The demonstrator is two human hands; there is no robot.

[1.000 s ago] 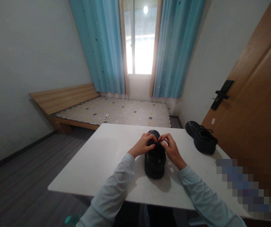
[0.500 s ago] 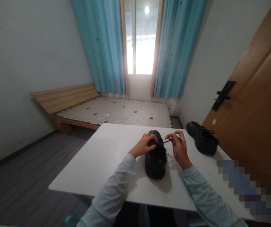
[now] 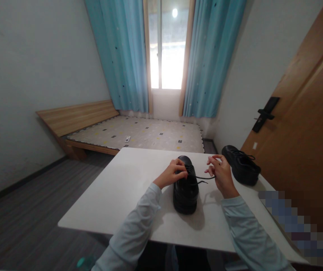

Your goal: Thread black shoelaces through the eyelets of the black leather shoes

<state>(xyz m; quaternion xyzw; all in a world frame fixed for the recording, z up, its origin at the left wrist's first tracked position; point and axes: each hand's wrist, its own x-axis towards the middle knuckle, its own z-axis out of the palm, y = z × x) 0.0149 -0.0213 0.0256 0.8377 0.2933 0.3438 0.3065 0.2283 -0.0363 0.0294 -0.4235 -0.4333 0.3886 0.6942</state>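
Observation:
A black shoe stands on the white table, its toe pointing away from me. My left hand is closed at the shoe's lacing, with the fingertips pinching the laces near the top of the opening; the exact grip is partly hidden. From there a black shoelace runs right to my right hand, which has it at the lower fingers while the index finger and thumb stay loosely apart. Another lace end hangs free over the shoe's right side.
The other black shoe rests at the right side of the white table. Beyond the table is a bed with a small white object on it. A wooden door stands at the right.
My right hand has moved right, away from the shoe, drawing out a longer stretch of shoelace. The free lace end now sticks out further right. My left hand has barely moved.

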